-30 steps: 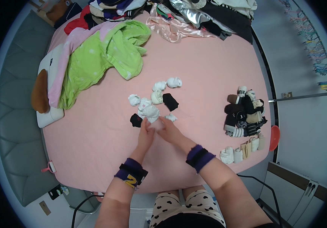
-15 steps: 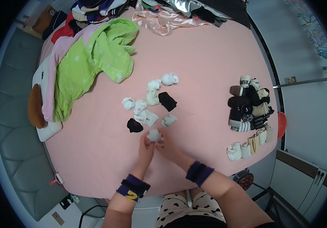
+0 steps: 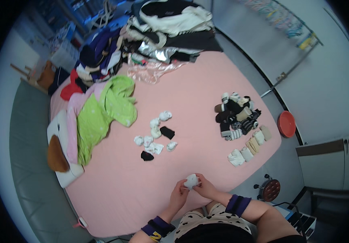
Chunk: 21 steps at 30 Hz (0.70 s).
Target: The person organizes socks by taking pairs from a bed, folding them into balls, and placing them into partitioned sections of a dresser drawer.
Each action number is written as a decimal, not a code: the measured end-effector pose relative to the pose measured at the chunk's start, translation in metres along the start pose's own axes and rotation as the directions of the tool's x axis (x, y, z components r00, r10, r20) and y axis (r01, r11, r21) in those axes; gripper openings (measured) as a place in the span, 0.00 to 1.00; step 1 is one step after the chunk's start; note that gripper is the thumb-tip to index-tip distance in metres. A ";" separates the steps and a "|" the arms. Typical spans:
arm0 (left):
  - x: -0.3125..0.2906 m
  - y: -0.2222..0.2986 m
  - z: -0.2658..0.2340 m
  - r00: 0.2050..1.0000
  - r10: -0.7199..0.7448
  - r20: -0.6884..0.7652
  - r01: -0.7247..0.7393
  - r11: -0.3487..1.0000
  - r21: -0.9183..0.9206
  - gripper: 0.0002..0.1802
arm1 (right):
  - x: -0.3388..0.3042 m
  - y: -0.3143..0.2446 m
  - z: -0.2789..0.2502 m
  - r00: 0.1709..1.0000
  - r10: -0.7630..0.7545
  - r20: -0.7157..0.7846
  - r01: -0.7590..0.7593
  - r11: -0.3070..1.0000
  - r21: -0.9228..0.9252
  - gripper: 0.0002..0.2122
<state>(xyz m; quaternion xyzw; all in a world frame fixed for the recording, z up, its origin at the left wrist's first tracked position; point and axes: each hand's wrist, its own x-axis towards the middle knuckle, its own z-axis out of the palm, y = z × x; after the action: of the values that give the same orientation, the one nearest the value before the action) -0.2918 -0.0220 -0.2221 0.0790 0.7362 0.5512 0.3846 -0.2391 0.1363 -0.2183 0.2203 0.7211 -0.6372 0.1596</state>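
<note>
A small white sock bundle (image 3: 191, 181) sits between my two hands above the near part of the bed. My left hand (image 3: 178, 194) grips its left side, and my right hand (image 3: 206, 188) has its fingers closed on the right side. Farther off lies a loose group of balled socks: mostly white ones, such as a white sock ball (image 3: 165, 116), plus a black sock (image 3: 167, 132) and another black sock ball (image 3: 146, 156). Neither hand touches that group.
The pink bed sheet (image 3: 190, 97) spreads beneath everything. To the right are a pile of rolled socks (image 3: 234, 107) and a row of folded pale socks (image 3: 252, 145). A green blanket (image 3: 97, 117) lies left, heaped clothes (image 3: 170, 24) behind. A red basin (image 3: 286, 124) and stool (image 3: 271, 190) stand beside the bed.
The view has tilted up and turned, showing more of the room. My hands have drawn the white sock bundle nearer my body, away from the loose socks.
</note>
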 end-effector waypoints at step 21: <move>-0.056 0.108 0.110 0.646 0.309 0.698 -0.398 0.917 -0.037 0.21 | -0.224 -0.006 -0.029 0.687 -0.131 -0.715 0.273 0.958 0.087 0.26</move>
<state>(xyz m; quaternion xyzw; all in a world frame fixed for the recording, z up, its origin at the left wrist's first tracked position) -0.2143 0.0711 -0.1112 0.4436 0.5406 0.5004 0.5104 -0.0497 0.1385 -0.0951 0.3788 0.6841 -0.5834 -0.2193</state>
